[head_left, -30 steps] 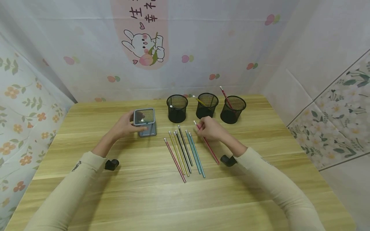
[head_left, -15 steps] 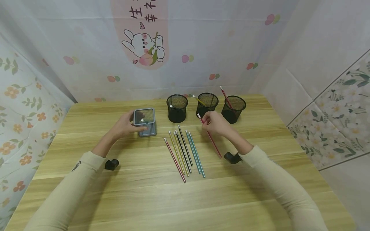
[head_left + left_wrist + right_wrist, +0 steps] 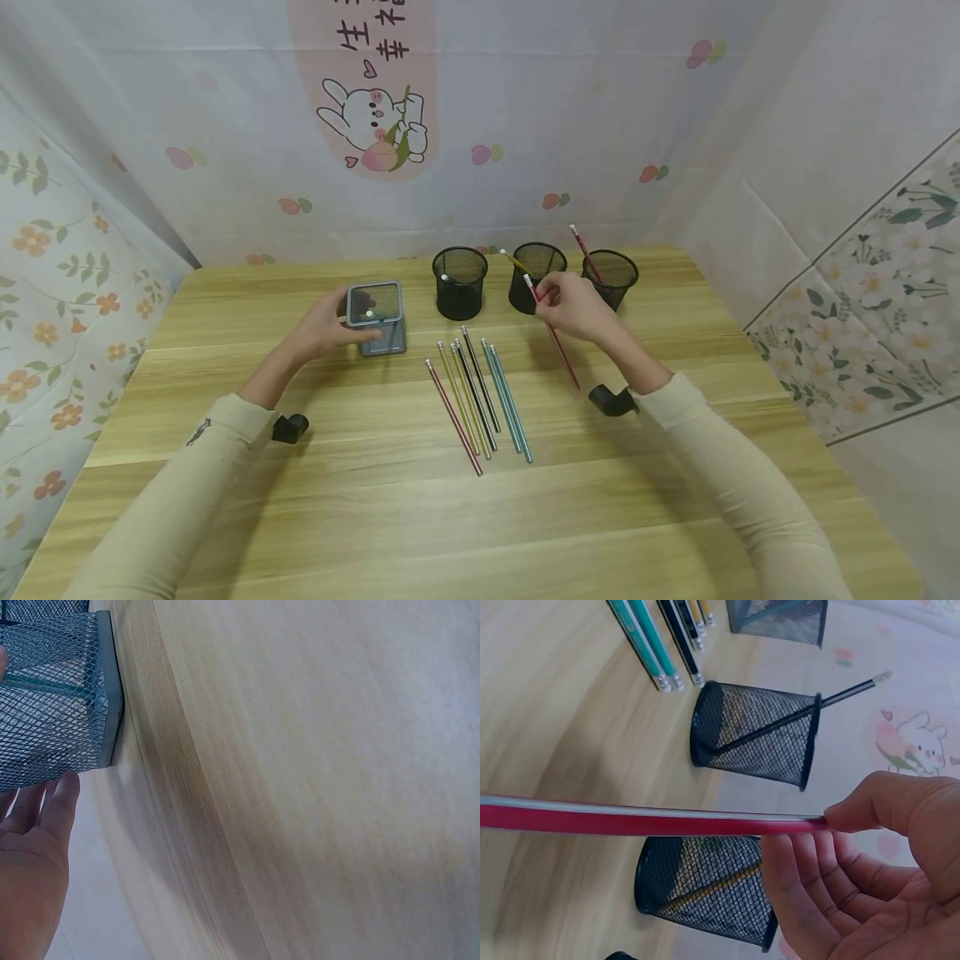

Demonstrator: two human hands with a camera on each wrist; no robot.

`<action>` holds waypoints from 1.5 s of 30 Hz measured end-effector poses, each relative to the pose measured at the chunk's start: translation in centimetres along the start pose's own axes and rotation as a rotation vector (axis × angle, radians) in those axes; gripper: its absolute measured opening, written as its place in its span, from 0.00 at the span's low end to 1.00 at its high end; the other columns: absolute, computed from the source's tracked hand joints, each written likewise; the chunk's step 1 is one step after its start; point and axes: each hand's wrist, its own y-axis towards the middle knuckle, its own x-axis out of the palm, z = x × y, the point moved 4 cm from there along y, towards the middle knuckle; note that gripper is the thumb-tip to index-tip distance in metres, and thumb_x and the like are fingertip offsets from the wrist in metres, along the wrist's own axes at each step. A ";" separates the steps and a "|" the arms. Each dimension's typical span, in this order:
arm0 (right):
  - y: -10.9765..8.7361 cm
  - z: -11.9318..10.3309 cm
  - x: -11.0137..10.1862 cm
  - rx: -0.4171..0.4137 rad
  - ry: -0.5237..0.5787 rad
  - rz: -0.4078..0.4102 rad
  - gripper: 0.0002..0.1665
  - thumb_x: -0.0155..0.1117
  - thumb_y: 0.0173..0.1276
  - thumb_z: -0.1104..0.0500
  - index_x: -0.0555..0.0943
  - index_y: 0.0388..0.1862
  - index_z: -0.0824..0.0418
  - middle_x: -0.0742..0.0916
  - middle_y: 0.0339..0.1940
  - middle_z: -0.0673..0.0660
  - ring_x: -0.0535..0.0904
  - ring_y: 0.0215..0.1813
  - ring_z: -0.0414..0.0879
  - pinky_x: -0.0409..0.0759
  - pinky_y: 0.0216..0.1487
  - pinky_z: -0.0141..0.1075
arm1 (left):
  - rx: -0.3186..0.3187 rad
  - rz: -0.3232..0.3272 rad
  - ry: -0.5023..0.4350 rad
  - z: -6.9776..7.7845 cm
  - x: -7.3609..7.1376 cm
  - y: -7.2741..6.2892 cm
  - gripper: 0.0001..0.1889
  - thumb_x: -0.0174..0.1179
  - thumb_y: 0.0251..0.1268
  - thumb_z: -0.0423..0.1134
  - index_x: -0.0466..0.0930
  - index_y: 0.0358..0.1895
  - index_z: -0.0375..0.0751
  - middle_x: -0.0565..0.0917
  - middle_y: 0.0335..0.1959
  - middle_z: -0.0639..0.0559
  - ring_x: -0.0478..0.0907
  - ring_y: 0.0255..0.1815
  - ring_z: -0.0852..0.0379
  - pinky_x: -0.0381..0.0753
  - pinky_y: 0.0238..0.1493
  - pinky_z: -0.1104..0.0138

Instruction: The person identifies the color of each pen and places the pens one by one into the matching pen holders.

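Note:
My right hand [image 3: 570, 307] pinches a red pencil [image 3: 562, 357] between thumb and fingers near its white eraser end. The pencil slants down toward me, and in the right wrist view its red shaft [image 3: 630, 820] crosses in front of a black mesh cup [image 3: 712, 889] with a yellow pencil inside. My left hand [image 3: 322, 325] grips a square grey mesh pencil holder [image 3: 382, 340] from its left side, thumb across the front. A teal pencil [image 3: 45, 685] leans inside that holder. In the left wrist view, fingers [image 3: 60, 806] lie against the mesh.
Round black mesh cups stand along the back: one [image 3: 459, 296] with a black pencil, one [image 3: 525, 293] with a yellow pencil, one [image 3: 618, 292] with a red pencil. Mid-table lie loose pencils: red [image 3: 453, 417], yellow [image 3: 461, 404], black [image 3: 480, 379] and teal [image 3: 510, 404].
My right hand has lifted the red pencil and carried it back and to the right, toward the cups. The left hand stays on the grey holder.

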 end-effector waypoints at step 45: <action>-0.2 -1.0 -8.9 -0.223 0.100 0.622 0.11 0.55 0.76 0.68 0.74 0.52 0.76 0.81 0.43 0.65 0.79 0.43 0.48 0.76 0.41 0.28 | 0.022 0.010 0.033 0.0 0.1 -0.1 0.34 0.77 0.58 0.38 0.70 0.63 0.28 0.76 0.63 0.32 0.72 0.65 0.36 0.77 0.59 0.46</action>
